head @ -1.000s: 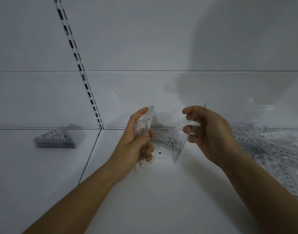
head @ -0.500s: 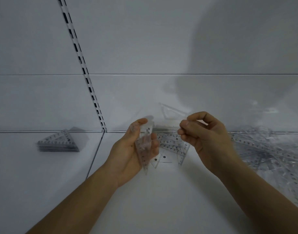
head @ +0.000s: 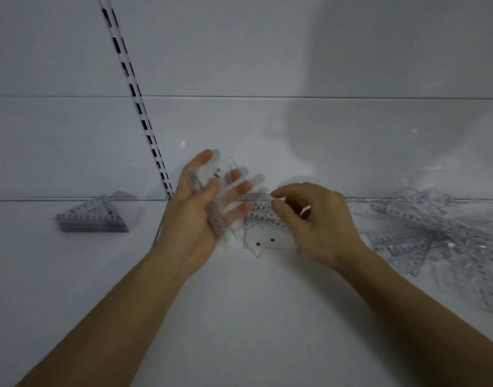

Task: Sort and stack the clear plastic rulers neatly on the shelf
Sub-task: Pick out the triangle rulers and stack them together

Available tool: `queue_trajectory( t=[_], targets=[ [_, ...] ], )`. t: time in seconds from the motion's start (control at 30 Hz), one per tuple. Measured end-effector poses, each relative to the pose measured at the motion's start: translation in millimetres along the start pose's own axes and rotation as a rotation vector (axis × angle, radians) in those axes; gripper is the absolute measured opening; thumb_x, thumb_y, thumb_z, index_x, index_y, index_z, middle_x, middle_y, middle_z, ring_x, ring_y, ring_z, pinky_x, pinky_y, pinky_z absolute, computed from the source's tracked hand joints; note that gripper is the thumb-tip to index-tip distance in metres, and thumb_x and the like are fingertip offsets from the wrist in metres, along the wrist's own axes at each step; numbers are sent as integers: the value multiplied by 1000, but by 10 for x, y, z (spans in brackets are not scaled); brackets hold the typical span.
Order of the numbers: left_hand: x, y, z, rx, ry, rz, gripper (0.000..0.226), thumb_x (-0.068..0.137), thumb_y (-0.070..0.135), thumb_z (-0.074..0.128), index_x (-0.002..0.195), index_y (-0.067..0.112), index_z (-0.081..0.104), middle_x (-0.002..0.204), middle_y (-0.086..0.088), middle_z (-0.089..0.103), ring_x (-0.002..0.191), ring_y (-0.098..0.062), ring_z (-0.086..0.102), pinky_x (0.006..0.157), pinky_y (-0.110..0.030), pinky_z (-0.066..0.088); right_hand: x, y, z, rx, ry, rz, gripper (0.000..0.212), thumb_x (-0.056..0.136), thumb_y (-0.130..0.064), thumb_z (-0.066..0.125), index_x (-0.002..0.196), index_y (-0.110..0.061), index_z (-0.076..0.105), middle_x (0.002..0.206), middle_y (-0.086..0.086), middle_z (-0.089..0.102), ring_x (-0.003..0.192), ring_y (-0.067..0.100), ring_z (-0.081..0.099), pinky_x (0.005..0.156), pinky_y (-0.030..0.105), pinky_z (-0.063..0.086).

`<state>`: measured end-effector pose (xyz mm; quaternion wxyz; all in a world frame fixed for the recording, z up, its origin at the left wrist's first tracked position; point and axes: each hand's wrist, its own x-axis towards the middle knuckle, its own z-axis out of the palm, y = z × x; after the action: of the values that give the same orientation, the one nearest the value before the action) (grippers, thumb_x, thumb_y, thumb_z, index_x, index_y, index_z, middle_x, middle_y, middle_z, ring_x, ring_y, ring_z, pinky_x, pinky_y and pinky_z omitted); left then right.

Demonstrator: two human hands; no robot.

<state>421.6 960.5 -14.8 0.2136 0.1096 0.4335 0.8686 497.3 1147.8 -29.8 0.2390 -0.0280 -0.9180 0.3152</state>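
Shelf: a white shelf (head: pixel 239 317) ran the full width, with a seam in its surface on the left.
Stack: a neat stack (head: pixel 91 217) of clear triangular rulers lay on the shelf at far left, near the back wall.
Middle: a few loose set squares (head: pixel 263 236) lay flat on the shelf, overlapping, partly hidden by hands.
Pile: a jumbled pile (head: pixel 435 236) of clear straight rulers lay crisscrossed at the right, reaching the frame's edge.

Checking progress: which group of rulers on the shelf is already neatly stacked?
The stack of triangular rulers at far left, edges aligned. The pile at right is a loose jumble.
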Motion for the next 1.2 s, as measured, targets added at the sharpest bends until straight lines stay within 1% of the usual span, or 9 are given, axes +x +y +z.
queue_trajectory(
  t=[0.1,0.2,0.33,0.53,0.63,0.77,0.9,1.07,1.2],
  targets=[
    [25,135,-84,-51,67,-67,32,105,18,41,126,30,61,109,-16,68,70,-17,58,53,-23,44,59,240,23,-240,-317,-10,55,88,-43,58,138,-22,59,137,-4,59,127,18,51,109,39,43],
    [3,144,-84,-70,65,-204,26,98,32,47,116,27,64,94,-11,60,62,-14,42,51,-23,30,71,309,42,-274,-326,-36,48,84,-40,58,127,-23,69,128,-2,65,122,24,56,101,48,48],
    [-13,146,-63,-73,58,-219,31,86,33,58,116,26,64,92,-11,60,61,-13,40,50,-22,31,71,270,26,-227,-192,-139,33,87,-34,65,113,-18,78,114,2,74,107,25,66,95,33,52],
    [-1,122,-96,-41,100,-197,31,89,35,56,117,28,64,98,-12,62,60,-14,42,50,-23,31,80,304,-72,-151,-290,-116,45,101,-33,41,135,-17,64,141,1,60,133,15,49,109,10,25],
    [10,122,-102,-32,71,-190,34,88,36,56,119,28,64,101,-13,64,61,-14,43,51,-24,30,116,314,-94,-102,-140,-149,36,101,-30,48,127,-20,71,128,-6,66,122,9,54,103,7,31],
    [8,118,-101,9,39,-186,31,91,38,55,120,29,62,103,-12,66,60,-14,43,51,-24,29,147,262,-176,75,64,-17,15,100,-26,62,94,-20,75,91,-12,72,78,1,68,72,17,49],
    [9,98,-91,34,1,-238,28,105,38,41,119,28,63,103,-13,64,59,-14,44,49,-22,32,139,168,-230,514,27,222,17,103,-13,57,87,-11,62,73,-1,65,50,28,68,46,33,52],
    [0,139,-85,71,-38,-375,32,105,39,42,121,26,66,105,-15,65,60,-16,52,49,-22,46,132,147,-312,817,-133,162,11,102,-4,49,105,-10,59,85,5,54,58,26,55,55,31,44],
    [-36,119,-27,46,-60,-532,43,97,41,49,110,12,78,106,-18,68,57,-17,59,47,-23,54,102,67,-296,764,-44,155,21,96,4,62,111,-11,58,79,8,66,55,30,65,49,31,46]
  ],
)
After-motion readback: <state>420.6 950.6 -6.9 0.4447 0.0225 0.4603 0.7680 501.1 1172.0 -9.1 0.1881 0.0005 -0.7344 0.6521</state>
